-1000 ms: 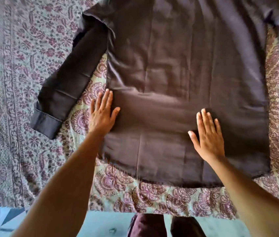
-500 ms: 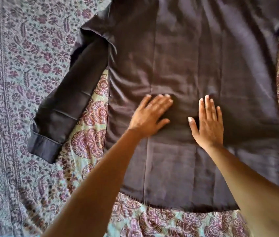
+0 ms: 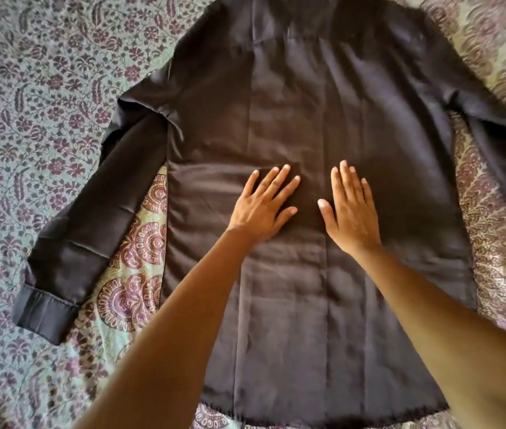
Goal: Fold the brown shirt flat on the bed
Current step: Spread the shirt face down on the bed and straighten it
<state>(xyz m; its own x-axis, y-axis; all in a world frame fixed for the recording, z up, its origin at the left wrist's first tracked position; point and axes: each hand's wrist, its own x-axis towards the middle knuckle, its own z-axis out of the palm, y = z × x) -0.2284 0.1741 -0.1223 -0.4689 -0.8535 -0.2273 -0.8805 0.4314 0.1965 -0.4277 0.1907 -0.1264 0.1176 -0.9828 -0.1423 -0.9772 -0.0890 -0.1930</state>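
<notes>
Brown shirt spread open on the bed.
I see my left hand and right hand flat, fingers straight, pressing its creased middle; sleeves splay outward.

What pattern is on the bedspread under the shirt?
The bedspread has a purple floral print on grey-green, with round paisley motifs beside the shirt; clearest in the head view.

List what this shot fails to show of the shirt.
Head view:
- Shirt collar: cut off by the top edge.
- Sleeve on the right: cuff past the right edge.
- Cloth beneath the left hand and right hand: covered by the palms.
- Hem corners: behind the forearms.
</notes>
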